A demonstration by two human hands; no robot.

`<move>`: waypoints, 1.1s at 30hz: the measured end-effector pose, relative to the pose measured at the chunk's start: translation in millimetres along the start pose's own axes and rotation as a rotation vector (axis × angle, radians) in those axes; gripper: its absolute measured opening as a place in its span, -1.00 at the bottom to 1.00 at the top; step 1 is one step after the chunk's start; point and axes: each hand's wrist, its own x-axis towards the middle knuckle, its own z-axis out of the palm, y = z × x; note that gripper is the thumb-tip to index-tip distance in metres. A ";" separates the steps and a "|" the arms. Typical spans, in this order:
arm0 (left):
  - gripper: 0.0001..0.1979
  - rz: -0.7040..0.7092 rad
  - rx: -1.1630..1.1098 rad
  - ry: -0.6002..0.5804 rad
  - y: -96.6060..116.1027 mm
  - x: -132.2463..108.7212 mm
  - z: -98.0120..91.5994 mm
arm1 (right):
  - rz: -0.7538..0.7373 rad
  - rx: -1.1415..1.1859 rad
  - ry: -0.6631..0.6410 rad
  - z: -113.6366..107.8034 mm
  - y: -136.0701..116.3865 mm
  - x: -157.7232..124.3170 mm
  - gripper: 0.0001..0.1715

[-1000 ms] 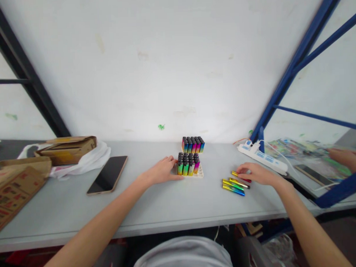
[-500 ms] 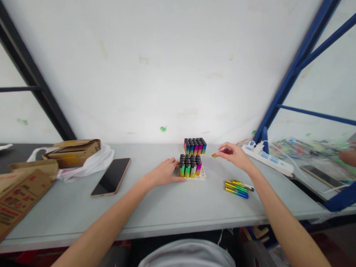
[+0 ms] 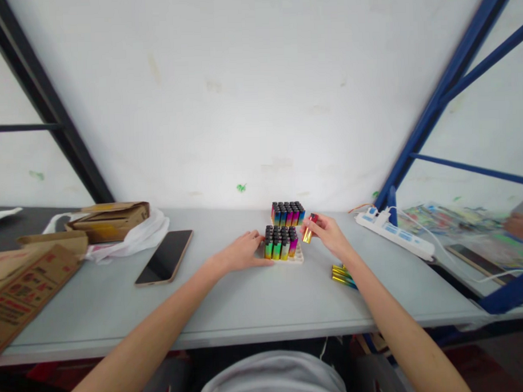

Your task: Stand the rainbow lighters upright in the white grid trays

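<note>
A white tray (image 3: pixel 298 257) with holes stands on the table, holding rows of upright lighters (image 3: pixel 280 243) with black tops and shiny green, yellow and purple bodies. My left hand (image 3: pixel 245 251) grips its left side, thumb along the front edge and fingers by the lighters. Just right of the tray, my right hand (image 3: pixel 325 232) pinches a red and gold lighter (image 3: pixel 308 234), held nearly upright and slightly tilted. Behind stands a second block of upright lighters (image 3: pixel 288 213). Several shiny gold and blue lighters (image 3: pixel 344 275) lie near my right forearm, which partly covers them.
On the left lie a phone (image 3: pixel 165 257), a white plastic bag (image 3: pixel 149 237) and cardboard boxes (image 3: pixel 33 290). A white power strip (image 3: pixel 394 236) with a cable runs along the right, beside a blue metal frame (image 3: pixel 434 107). Another person's hand (image 3: pixel 522 227) shows at the far right.
My right hand has moved left and closer to the tray, turning the lighter from lying flat to nearly upright. My left hand has stayed at the tray.
</note>
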 end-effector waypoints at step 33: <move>-0.35 0.007 0.030 0.001 2.8 -2.2 -3.7 | -0.133 -0.381 0.259 31.3 20.7 -8.4 -0.41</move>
